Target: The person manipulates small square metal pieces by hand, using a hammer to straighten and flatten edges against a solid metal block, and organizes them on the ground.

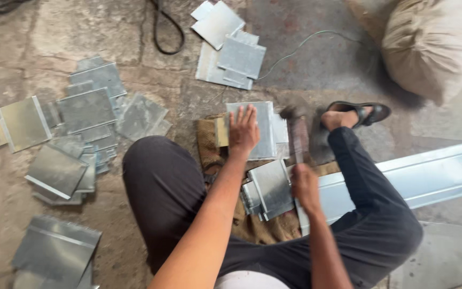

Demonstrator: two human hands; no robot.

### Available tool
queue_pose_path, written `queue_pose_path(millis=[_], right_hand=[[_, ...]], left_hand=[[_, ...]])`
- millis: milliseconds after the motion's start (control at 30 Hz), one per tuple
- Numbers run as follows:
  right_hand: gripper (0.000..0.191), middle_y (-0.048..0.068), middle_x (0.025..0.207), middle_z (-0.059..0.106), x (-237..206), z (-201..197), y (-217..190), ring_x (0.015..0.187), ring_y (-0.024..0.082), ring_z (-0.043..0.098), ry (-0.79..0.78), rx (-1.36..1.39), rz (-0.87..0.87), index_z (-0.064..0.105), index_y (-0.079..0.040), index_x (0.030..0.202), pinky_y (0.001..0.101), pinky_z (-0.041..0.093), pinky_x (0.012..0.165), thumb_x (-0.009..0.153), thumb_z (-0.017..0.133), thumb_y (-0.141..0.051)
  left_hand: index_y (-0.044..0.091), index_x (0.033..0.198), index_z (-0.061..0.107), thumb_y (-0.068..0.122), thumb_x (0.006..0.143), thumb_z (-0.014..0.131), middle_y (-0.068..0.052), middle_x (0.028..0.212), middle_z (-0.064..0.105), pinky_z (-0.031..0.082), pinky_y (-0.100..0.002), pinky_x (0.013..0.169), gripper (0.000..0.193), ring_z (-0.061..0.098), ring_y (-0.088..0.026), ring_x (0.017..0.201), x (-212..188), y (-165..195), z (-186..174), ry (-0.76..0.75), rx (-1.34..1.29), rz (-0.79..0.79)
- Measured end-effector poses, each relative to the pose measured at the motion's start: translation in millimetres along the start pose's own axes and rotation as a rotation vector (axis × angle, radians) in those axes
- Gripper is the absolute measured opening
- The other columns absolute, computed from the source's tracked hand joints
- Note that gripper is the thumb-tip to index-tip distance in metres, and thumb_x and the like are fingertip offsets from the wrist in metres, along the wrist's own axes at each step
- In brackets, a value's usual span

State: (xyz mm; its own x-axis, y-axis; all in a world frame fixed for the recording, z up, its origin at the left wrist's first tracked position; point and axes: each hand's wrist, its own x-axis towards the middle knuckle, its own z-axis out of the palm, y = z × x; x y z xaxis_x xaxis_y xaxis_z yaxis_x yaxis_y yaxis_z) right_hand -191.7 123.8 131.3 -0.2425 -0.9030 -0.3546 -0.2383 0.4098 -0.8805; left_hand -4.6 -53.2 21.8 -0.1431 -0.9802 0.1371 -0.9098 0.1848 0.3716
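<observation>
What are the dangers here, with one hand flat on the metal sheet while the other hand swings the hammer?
1. The left hand lies flat on the metal sheet, close to the blurred hammer in the right hand; a stray blow might hit the fingers.
2. The sandalled foot sits beside the hammer head, so it may be struck too.
3. The sheet edges look thin and could cut bare skin.

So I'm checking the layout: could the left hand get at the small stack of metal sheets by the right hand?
Probably yes: the left hand presses a sheet just above the stack, with nothing between them.
</observation>
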Motion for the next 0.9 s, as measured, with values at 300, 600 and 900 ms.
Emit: queue_pose_path(millis=[300, 600, 900], right_hand=[[0.061, 0.005, 0.065, 0.048, -27, -55, -95, 0.045, 0.008, 0.037, 0.207, 0.598, -0.925, 0.049, -0.009, 0.108, 0.0253, 0.032, 0.040, 0.102, 0.040, -0.069], [0.042, -0.003, 0.066, 0.051, 31, 11, 33, 0.054, 0.008, 0.045, 0.085, -0.046, -0.092, 0.060, -0.013, 0.088, 0.0276, 0.036, 0.048, 0.106, 0.043, -0.047], [0.059, 0.005, 0.064, 0.045, -20, -68, -102, 0.044, 0.008, 0.032, 0.234, 0.390, -0.685, 0.048, -0.006, 0.101, 0.0250, 0.025, 0.038, 0.107, 0.043, -0.065]], left_hand=[[0.017, 0.157, 0.041, 0.032, 0.103, 0.041, 0.000, 0.166, 0.037, 0.011, -0.051, 0.129, 0.056, 0.033, -0.026, 0.153, -3, 2, 7, -0.047, 0.006, 0.009], [0.014, 0.155, 0.044, 0.028, 0.098, 0.049, -0.003, 0.164, 0.039, 0.015, -0.052, 0.128, 0.058, 0.035, -0.028, 0.152, -4, 4, 2, -0.047, -0.034, 0.012], [0.015, 0.155, 0.044, 0.030, 0.099, 0.050, -0.006, 0.164, 0.038, 0.018, -0.053, 0.125, 0.058, 0.035, -0.033, 0.149, -11, 4, 13, 0.001, 0.016, 0.069]])
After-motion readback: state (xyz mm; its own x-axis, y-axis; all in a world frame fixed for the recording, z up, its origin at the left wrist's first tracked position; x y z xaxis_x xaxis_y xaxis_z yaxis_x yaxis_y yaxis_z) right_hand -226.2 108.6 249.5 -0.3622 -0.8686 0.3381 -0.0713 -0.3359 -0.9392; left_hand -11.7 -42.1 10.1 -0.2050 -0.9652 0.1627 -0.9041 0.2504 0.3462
